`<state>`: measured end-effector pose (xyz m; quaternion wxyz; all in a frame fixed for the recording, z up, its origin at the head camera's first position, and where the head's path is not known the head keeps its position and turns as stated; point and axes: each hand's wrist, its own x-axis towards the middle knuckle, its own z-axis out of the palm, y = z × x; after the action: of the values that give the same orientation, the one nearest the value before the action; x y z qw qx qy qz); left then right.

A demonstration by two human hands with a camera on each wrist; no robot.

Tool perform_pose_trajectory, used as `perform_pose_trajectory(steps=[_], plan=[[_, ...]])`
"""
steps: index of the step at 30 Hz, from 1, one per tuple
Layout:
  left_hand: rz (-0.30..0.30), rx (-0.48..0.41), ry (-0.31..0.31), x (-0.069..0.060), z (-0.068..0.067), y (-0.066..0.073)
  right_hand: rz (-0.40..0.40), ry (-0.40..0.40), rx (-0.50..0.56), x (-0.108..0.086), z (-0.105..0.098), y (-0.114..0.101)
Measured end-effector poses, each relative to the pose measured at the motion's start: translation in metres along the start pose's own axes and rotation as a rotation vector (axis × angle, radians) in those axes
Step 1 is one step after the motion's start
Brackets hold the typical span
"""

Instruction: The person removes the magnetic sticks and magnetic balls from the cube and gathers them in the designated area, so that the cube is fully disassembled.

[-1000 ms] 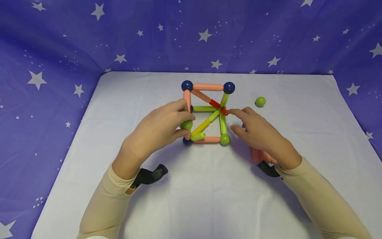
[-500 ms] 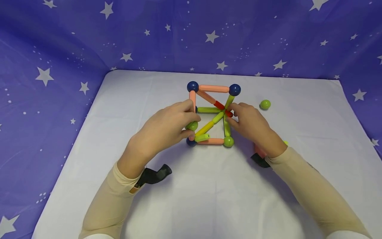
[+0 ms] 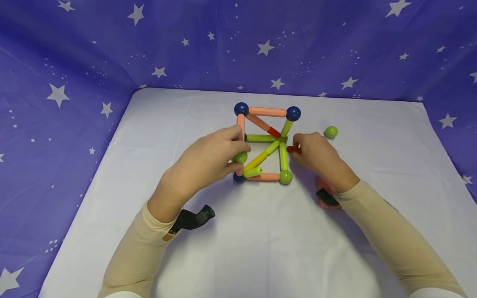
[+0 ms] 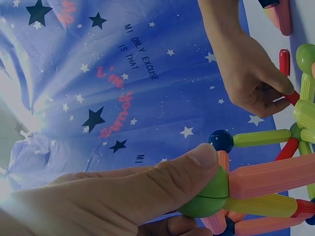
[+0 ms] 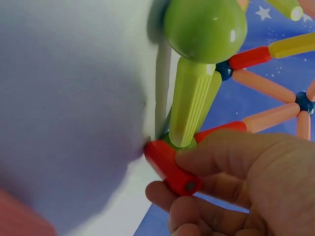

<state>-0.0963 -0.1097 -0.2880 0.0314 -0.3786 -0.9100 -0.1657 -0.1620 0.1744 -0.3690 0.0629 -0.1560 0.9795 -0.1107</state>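
A frame of magnetic sticks and balls stands mid-table, with dark blue balls (image 3: 293, 113) and pink sticks (image 3: 267, 112). Several sticks meet at a green hub ball (image 3: 283, 139). My left hand (image 3: 208, 157) grips another green ball (image 4: 206, 199) at the frame's left side between thumb and fingers; sticks join that ball. Just right of the hub, my right hand (image 3: 318, 153) pinches a short red stick (image 5: 170, 167) between thumb and fingers. In the head view the red stick looks apart from the hub. Fingers hide part of both held pieces.
A loose green ball (image 3: 331, 132) lies on the white tabletop (image 3: 238, 248) right of the frame. Pink sticks (image 3: 326, 188) lie partly under my right wrist. Behind the table hangs a purple star-print cloth (image 3: 208, 45).
My right hand has closed its thumb and fingers on the red stick and drawn it away from the hub, toward the near right. The left hand keeps its grip; the head view has shifted slightly.
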Motion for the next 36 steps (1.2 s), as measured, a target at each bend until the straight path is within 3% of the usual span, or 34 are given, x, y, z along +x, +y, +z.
perform_pose_trajectory(steps=[6, 9, 12, 15, 18, 20, 23, 29, 32, 36], plan=[[0.003, -0.007, 0.000, 0.000, 0.000, 0.001, 0.059, -0.067, -0.001, -0.008, -0.001, 0.012], [0.002, -0.009, -0.003, 0.000, 0.000, 0.000, 0.077, -0.106, 0.059, -0.014, -0.003, 0.022], [0.003, -0.004, -0.005, 0.000, 0.000, 0.000, 0.085, -0.048, 0.141, -0.024, -0.007, 0.037], [0.005, -0.001, -0.004, 0.000, 0.000, 0.001, 0.106, 0.073, 0.192, -0.035, -0.014, 0.055], [0.006, 0.000, -0.002, 0.000, 0.000, 0.001, 0.168, 0.159, 0.198, -0.043, -0.019, 0.071], [0.007, -0.001, 0.001, -0.001, 0.000, 0.001, 0.228, 0.169, 0.187, -0.047, -0.021, 0.080], [0.009, 0.001, 0.004, -0.001, 0.000, 0.001, 0.306, 0.101, 0.177, -0.049, -0.019, 0.089], [0.014, 0.004, 0.006, 0.000, 0.000, 0.001, 0.354, -0.103, 0.239, -0.045, -0.012, 0.092], [0.013, 0.007, 0.004, 0.000, 0.000, 0.001, 0.373, -0.130, 0.273, -0.043, -0.011, 0.089], [0.012, 0.013, 0.001, 0.000, 0.000, 0.001, 0.369, -0.103, 0.252, -0.039, -0.008, 0.085]])
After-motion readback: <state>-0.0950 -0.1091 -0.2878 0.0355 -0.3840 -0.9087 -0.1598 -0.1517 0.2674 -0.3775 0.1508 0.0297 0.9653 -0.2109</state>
